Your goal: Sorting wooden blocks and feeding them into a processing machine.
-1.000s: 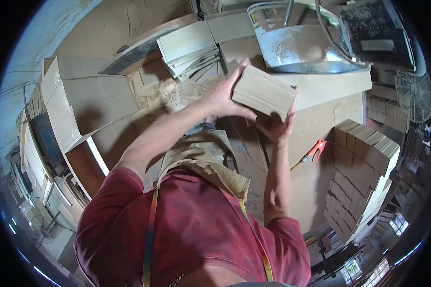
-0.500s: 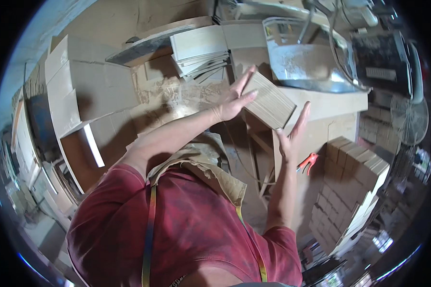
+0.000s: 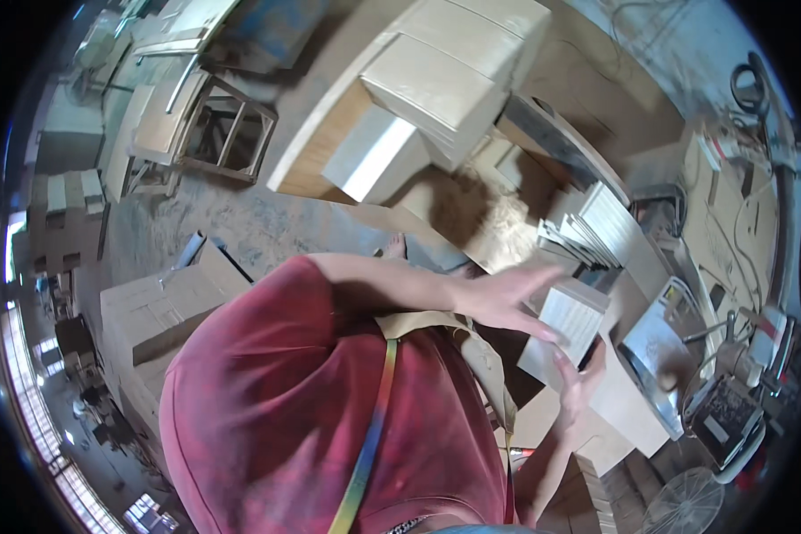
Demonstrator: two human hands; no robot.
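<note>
A compact stack of thin wooden boards (image 3: 571,320), its striped edges showing, is between my hands to the right of my body. My left hand (image 3: 507,298) reaches in from the left with fingers spread, its thumb close to the stack's left side. At the stack's near end is my right hand (image 3: 580,381), thumb on one side and fingers on the other, closed about that edge. How firmly it grips cannot be made out. An apron (image 3: 481,356) hangs at my front. Beyond the hands a fanned pile of pale boards (image 3: 587,233) leans on the bench.
Large cartons (image 3: 449,67) stand at the far side, and another carton (image 3: 173,303) is on the left. A shiny metal sheet (image 3: 659,334) and a dark machine (image 3: 725,418) lie right of my hands. A wire-guarded fan (image 3: 685,503) stands at lower right.
The view has swung left, so the bench and boards now appear farther right. My right hand has come in around the stack's near end, and my left hand's fingers have spread.
</note>
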